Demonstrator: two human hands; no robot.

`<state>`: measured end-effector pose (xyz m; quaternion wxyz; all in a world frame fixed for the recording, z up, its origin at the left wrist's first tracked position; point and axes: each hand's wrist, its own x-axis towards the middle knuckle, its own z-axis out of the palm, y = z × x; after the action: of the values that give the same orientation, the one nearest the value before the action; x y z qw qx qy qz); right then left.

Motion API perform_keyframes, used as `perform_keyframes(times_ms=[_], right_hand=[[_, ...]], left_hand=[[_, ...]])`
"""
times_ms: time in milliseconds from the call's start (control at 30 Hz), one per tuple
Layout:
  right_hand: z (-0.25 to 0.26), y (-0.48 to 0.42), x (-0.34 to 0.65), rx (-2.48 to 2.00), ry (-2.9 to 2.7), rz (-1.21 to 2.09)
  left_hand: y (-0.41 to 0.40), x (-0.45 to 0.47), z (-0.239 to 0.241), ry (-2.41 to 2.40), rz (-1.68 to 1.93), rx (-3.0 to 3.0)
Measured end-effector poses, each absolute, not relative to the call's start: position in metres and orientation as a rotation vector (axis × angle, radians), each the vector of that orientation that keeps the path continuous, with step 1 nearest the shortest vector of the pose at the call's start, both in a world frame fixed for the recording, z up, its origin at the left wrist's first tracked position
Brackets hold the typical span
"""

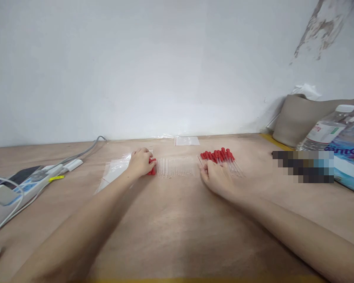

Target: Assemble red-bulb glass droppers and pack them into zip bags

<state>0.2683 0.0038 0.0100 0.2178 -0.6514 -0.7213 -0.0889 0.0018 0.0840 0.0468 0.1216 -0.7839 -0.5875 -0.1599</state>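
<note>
On the left, my left hand (141, 162) reaches into a small heap of red rubber dropper bulbs (152, 166). Its fingers are curled down around the bulbs, and the heap is partly hidden by them. To its right lies a row of clear glass dropper tubes (175, 167), side by side. Beyond the row's right end, my right hand (217, 177) pinches a thin glass tube (199, 159) at the fingertips. Right behind that hand lie several droppers with red bulbs (217, 155), glass ends toward me, partly covered by the hand.
Clear plastic bags (115, 171) lie beneath and beside my left forearm. A white zip bag (187, 141) rests by the wall. Power strips (32, 188) with cables sit at left. At right stand a grey-brown container (292, 122), a plastic bottle (324, 129) and a blue packet (349, 173).
</note>
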Motion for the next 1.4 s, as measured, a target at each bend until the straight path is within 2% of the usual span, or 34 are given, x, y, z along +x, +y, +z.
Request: perform_keyframes(times_ms=[133,267,600,700,800,867,1000,1167,1400], right_hand=[[-0.002,-0.015,0.277,-1.797,-1.971,-0.43],[0.003,-0.026,0.278,-1.808,-2.001,-0.44],[-0.009,-0.014,0.277,-1.758,-2.133,-0.378],[-0.007,-0.015,0.277,-1.739,-2.176,-0.298],[-0.001,-0.017,0.277,-1.707,-2.215,-0.234],[0.001,-0.017,0.277,-1.664,-2.219,-0.234],[-0.006,-0.014,0.277,-1.414,-2.215,-0.175],[-0.015,-0.011,0.268,-1.197,-2.18,-0.034],[-0.012,-0.015,0.262,-1.141,-2.124,-0.044]], left_hand=[[0.094,0.009,0.046,-1.855,-0.41,-2.233],[0.097,0.008,0.042,-1.846,-0.439,-2.276],[0.096,0.003,0.034,-1.729,-0.83,-2.246],[0.096,0.002,0.035,-1.747,-1.065,-2.109],[0.083,0.009,0.031,-1.752,-1.495,-2.117],[0.065,0.019,0.023,-1.736,-1.716,-2.358],[0.025,0.041,-0.001,-1.753,-1.911,-2.793],[0.006,0.05,-0.016,-1.689,-1.896,-3.029],[0.004,0.05,-0.016,-1.574,-1.795,-3.145]])
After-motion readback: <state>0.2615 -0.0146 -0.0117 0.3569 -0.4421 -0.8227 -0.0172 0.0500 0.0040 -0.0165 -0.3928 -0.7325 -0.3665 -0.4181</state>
